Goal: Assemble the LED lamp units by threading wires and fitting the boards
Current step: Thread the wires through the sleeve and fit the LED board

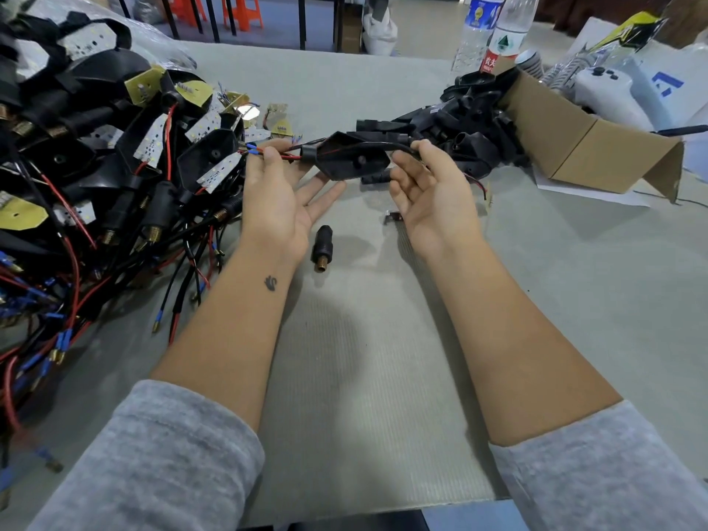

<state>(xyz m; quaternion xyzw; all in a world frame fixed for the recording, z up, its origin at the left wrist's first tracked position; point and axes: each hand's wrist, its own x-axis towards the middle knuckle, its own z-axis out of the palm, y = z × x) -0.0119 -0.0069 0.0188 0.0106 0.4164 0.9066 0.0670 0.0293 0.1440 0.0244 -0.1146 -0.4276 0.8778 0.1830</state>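
A black lamp housing (354,160) hangs above the table between my two hands, with a red and black wire pair (291,153) running through its collar. My left hand (277,193) pinches the wire ends, with their blue terminals, between thumb and fingers, palm up. My right hand (429,189) pinches the black cable (398,146) at the housing's right end. A loose black socket with a brass thread (323,248) lies on the table below the housing.
A heap of housings, LED boards and wires (115,166) fills the left side. A pile of empty black housings (471,124) spills from a cardboard box (597,147) at right. Two water bottles (494,28) stand behind. A small metal clip (391,217) lies near my right wrist.
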